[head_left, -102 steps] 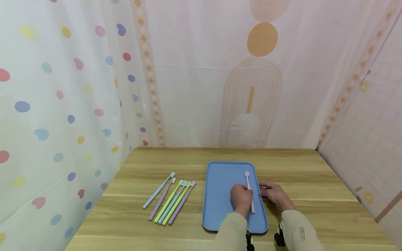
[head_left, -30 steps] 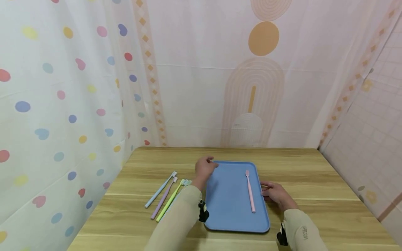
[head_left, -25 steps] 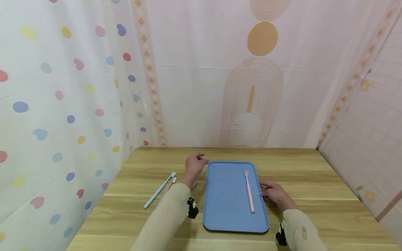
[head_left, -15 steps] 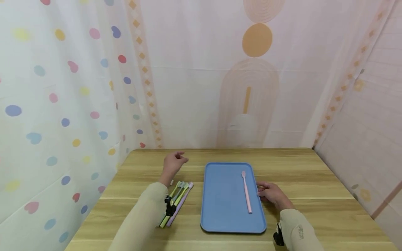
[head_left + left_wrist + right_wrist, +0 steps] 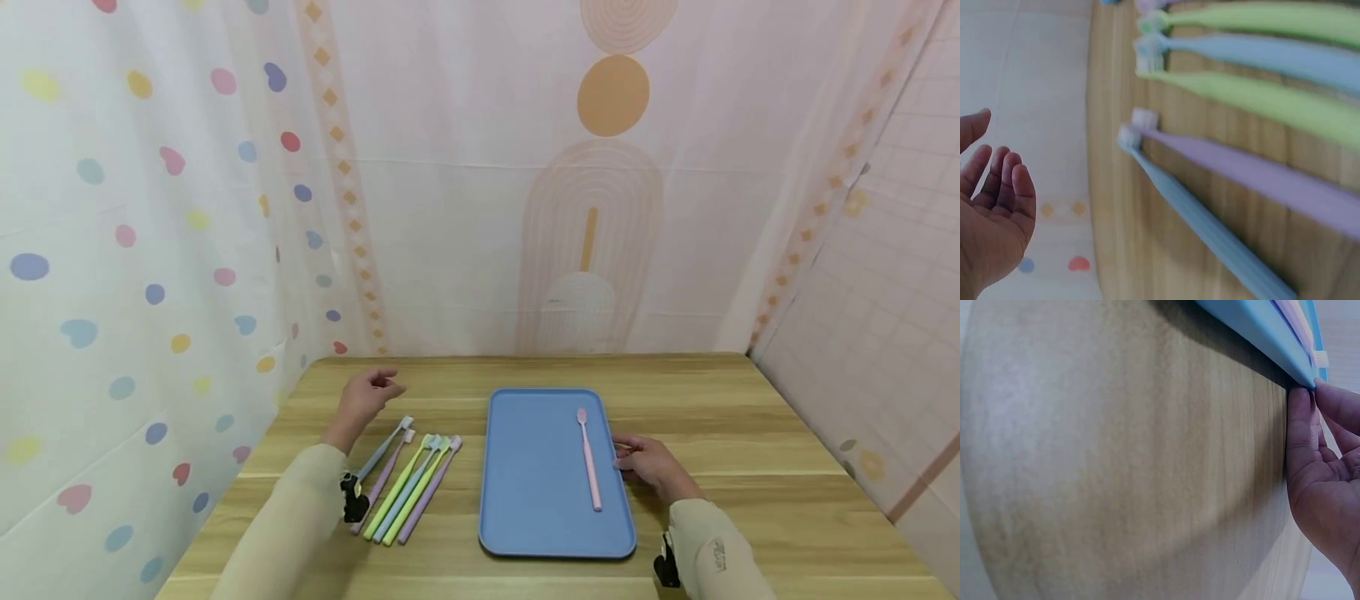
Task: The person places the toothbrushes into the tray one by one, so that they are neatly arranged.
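Observation:
My left hand (image 5: 364, 400) hovers above the table's left part, just beyond the toothbrush heads, fingers loosely bent and empty; in the left wrist view the hand (image 5: 994, 212) shows its palm. Below it lie a blue toothbrush (image 5: 1197, 215) and a purple one (image 5: 1254, 175), partly covered by the sleeve in the head view. My right hand (image 5: 654, 463) pinches the right rim of the blue tray (image 5: 540, 475) between thumb and fingers, as the right wrist view shows with the hand (image 5: 1329, 456). On the tray's right side lies a pink toothbrush (image 5: 589, 462).
Between the left arm and the tray lie green toothbrushes (image 5: 392, 503), another blue one (image 5: 406, 503) and a second purple toothbrush (image 5: 430, 502), roughly parallel, heads away from me. Patterned curtains (image 5: 450, 250) hang behind the wooden table (image 5: 705, 400) and at its sides.
My left hand has moved left, from over the tray to beyond the leftmost toothbrushes. The right hand stays at the tray's rim, and the pink toothbrush lies where it was on the tray.

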Available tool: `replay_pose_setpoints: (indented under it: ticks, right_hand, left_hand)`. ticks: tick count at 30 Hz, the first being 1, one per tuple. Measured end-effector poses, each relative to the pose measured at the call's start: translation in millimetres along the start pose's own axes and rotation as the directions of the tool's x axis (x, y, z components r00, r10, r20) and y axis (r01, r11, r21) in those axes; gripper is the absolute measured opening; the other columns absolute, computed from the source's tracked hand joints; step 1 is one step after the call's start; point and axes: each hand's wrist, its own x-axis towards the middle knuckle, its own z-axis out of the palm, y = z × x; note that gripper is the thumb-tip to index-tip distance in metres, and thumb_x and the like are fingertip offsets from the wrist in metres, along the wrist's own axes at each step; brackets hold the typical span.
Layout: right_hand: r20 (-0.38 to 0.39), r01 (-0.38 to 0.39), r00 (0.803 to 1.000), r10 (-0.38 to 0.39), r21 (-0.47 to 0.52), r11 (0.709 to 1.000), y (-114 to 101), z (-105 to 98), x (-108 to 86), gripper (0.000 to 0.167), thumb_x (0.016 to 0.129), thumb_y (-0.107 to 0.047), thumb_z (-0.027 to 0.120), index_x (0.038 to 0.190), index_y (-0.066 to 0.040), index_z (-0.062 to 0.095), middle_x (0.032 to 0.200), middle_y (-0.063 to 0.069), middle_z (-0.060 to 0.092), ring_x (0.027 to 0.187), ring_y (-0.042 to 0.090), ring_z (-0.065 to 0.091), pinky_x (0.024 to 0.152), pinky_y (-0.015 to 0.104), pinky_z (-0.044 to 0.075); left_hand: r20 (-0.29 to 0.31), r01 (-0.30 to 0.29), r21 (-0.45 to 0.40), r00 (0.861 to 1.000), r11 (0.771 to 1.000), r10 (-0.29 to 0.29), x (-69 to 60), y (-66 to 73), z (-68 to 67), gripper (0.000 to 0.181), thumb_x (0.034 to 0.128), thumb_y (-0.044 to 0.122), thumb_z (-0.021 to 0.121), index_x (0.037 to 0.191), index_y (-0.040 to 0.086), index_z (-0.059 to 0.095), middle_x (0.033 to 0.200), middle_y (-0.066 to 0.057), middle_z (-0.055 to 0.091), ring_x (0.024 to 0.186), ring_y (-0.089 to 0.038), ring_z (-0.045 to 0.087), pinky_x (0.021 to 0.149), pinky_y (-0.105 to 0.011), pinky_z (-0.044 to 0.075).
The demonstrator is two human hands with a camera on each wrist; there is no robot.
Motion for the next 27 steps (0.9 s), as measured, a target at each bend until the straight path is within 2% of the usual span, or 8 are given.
replay_pose_setpoints:
  ticks: [4, 11, 16, 22, 27]
  right_hand:
    - [-0.005, 0.001, 1.000, -0.001, -0.002, 1.000, 0.9, -2.6, 0.5, 0.048, 0.088, 0.011, 0.058, 0.136, 0.011, 0.052, 0.108, 0.018, 0.066, 0.091, 0.020, 0.063, 0.078, 0.037, 0.055]
    - [-0.005, -0.006, 1.000, 0.006, -0.003, 1.000, 1.7, -4.8, 0.3, 0.047, 0.089, 0.011, 0.058, 0.136, 0.011, 0.052, 0.107, 0.017, 0.066, 0.089, 0.020, 0.063, 0.078, 0.036, 0.055]
    - [-0.013, -0.004, 1.000, 0.004, -0.002, 1.000, 0.8, -5.4, 0.6, 0.048, 0.089, 0.011, 0.058, 0.136, 0.011, 0.052, 0.109, 0.018, 0.066, 0.090, 0.020, 0.063, 0.078, 0.036, 0.055]
    - [-0.007, 0.005, 1.000, -0.005, 0.014, 1.000, 1.1, -6.0, 0.4, 0.049, 0.088, 0.011, 0.059, 0.136, 0.012, 0.051, 0.108, 0.019, 0.066, 0.090, 0.020, 0.063, 0.078, 0.037, 0.055]
    - [-0.008, 0.003, 1.000, -0.003, 0.017, 1.000, 1.3, -6.1, 0.5, 0.048, 0.088, 0.012, 0.058, 0.136, 0.012, 0.051, 0.107, 0.018, 0.067, 0.089, 0.020, 0.063, 0.078, 0.037, 0.055]
  left_hand:
    - [0.054, -0.015, 0.006, 0.998, 1.000, 0.015, -4.8, -10.4, -6.7, 0.042, 0.0940, 0.012, 0.067, 0.131, -0.007, 0.058, 0.105, -0.016, 0.065, 0.093, -0.028, 0.059, 0.073, -0.032, 0.050]
    - [0.128, 0.019, -0.011, 0.992, 1.000, -0.018, -13.3, -31.8, -14.9, 0.041, 0.0930, 0.008, 0.068, 0.128, -0.010, 0.057, 0.102, -0.013, 0.063, 0.086, -0.019, 0.056, 0.072, -0.032, 0.050]
    - [0.178, 0.054, -0.033, 0.983, 0.998, -0.047, -20.1, -46.3, -19.4, 0.040, 0.0927, 0.003, 0.065, 0.128, -0.013, 0.055, 0.103, -0.014, 0.063, 0.085, -0.018, 0.056, 0.070, -0.031, 0.049]
    - [0.252, 0.080, 0.012, 0.964, 0.997, -0.081, -28.4, -61.7, -20.5, 0.040, 0.0921, 0.006, 0.066, 0.128, -0.010, 0.058, 0.104, -0.014, 0.062, 0.088, -0.021, 0.057, 0.072, -0.034, 0.051]
    - [0.276, 0.097, -0.007, 0.957, 0.995, -0.092, -33.4, -69.8, -16.7, 0.043, 0.0914, 0.006, 0.068, 0.130, -0.009, 0.057, 0.103, -0.012, 0.062, 0.087, -0.021, 0.058, 0.070, -0.034, 0.051]
